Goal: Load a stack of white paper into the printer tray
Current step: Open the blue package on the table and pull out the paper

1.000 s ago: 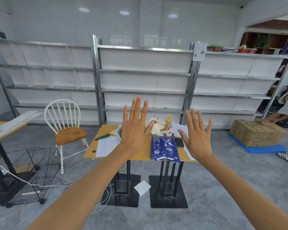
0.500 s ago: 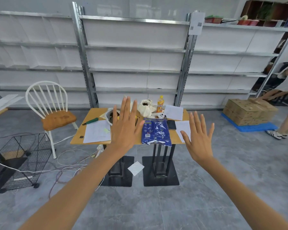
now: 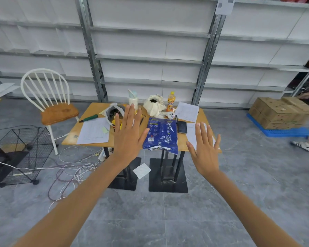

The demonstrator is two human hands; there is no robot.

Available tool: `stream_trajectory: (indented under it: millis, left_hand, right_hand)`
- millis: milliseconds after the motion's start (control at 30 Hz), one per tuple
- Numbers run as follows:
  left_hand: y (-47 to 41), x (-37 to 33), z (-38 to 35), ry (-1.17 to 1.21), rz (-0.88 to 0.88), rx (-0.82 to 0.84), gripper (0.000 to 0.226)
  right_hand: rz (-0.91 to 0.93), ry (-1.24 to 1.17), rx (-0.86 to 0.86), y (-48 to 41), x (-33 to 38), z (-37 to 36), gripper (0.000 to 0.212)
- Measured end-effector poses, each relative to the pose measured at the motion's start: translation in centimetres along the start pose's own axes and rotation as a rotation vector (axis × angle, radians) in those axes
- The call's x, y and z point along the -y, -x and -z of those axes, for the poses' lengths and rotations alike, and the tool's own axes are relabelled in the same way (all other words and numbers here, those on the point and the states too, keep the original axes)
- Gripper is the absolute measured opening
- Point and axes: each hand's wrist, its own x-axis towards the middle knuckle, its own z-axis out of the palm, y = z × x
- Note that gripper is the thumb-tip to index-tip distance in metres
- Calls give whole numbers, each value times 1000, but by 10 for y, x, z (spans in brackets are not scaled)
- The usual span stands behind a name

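Both my arms are stretched out in front of me, palms away, fingers spread. My left hand point(image 3: 129, 138) hovers in front of the wooden table point(image 3: 70, 139), my right hand point(image 3: 204, 148) in front of its right end. Neither holds anything. On the table lie a blue plastic-wrapped pack point(image 3: 161, 135) between my hands and loose white sheets point(image 3: 94, 131) on the left, with more sheets point(image 3: 186, 111) at the back right. No printer is in view.
The table also carries a phone point(image 3: 182, 126), an orange bottle point(image 3: 170, 101), a white bag point(image 3: 154, 104) and a green tool point(image 3: 88, 118). A white chair point(image 3: 48, 97) and a wire basket point(image 3: 23, 150) stand left, cables point(image 3: 73, 168) lie on the floor. Cardboard boxes point(image 3: 278, 112) sit right, beside a person's foot point(image 3: 301, 145).
The view has tilted down and closed in on the table. Both hands stay open and spread, now lower in the view and slightly wider apart.
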Motion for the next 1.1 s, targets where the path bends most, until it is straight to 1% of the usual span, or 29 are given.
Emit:
stream_trajectory:
  millis: [100,300,400,600,733,900,1100]
  left_hand:
    - [-12,2,-15,-32,10,5,65]
    - [-55,11,-54,17,21,31,65]
    - [-81,18,-75,54,11,62,65]
    - [-126,40,-125,105,-9,95,61]
    - [-149,49,-163,106,-26,123,62]
    - [-173,51,-206,156,-31,165,70]
    - [-210,41,-258,145,-9,248,65]
  right_hand:
    - [8,-12,26,-17,-3,-15,71]
    - [3,-32,81,-59,-4,-49,91]
    - [-5,-5,106,-84,-4,-68,95]
    - [-17,30,145,-136,-9,-108,94]
    - [-38,60,194,-156,-13,-139,92]
    - [-52,23,261,-176,-23,-173,87]
    - [-17,-31,318,-225,-49,-210,82]
